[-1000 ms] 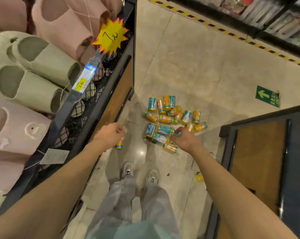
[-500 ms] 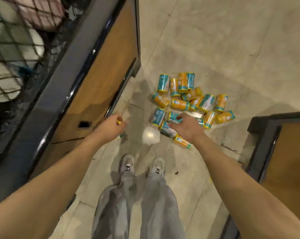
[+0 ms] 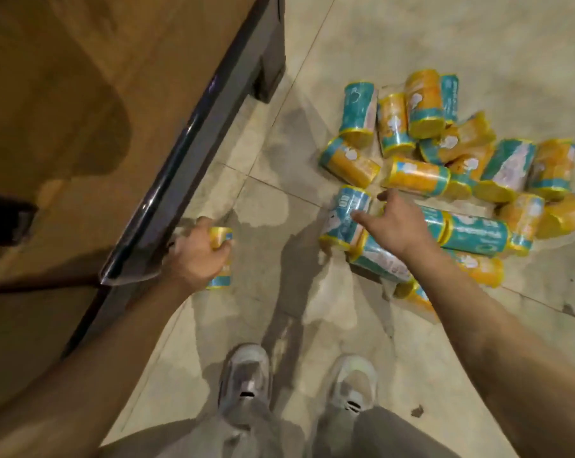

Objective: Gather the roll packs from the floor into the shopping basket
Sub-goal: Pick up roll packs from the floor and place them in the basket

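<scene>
Clutching one roll pack (image 3: pixel 220 238), left hand (image 3: pixel 193 252); right hand (image 3: pixel 391 226) spread over floor pile (image 3: pixel 444 166).

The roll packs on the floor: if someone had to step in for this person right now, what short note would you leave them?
Left hand: grips one yellow roll pack, low beside the dark-framed shelf unit.
Right hand: fingers spread, reaching onto the near edge of the pile, at a teal pack; its grip has not closed on anything yet.
Pile of roll packs: yellow and teal, heaped on the tiled floor ahead of the shoes.
Done: one pack in hand.
Left: nearly the whole pile. The shopping basket is not in view, so find it first.
</scene>
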Tool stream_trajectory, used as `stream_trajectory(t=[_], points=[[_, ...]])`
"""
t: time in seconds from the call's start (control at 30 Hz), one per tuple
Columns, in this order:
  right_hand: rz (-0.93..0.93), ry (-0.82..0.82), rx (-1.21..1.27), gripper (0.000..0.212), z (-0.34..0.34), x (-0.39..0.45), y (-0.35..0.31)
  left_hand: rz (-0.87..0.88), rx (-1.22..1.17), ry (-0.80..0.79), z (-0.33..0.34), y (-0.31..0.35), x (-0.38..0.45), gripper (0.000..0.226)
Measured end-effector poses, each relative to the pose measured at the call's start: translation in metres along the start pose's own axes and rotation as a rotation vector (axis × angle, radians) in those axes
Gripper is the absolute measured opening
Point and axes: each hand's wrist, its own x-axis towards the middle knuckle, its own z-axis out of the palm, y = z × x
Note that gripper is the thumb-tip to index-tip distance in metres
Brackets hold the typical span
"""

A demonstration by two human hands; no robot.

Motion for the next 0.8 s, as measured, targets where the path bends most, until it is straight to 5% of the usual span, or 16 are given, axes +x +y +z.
stream_trajectory(t=[0.27, 0.43, 0.8], points=[[0.009, 0.139, 0.017, 0.063, 0.063, 0.06, 0.02, -0.084, -0.004, 0.092, 0.056, -0.033, 0.05, 0.074], [0.061, 0.136, 0.055, 0.069, 0.088, 0.081, 0.026, -0.177, -0.163, 0.065, 0.083, -0.047, 0.062, 0.107], [0.209, 0.084, 0.158, 0.092, 0.101, 0.09, 0.012, -0.182, -0.263, 0.112, 0.101, -0.045, 0.062, 0.085]])
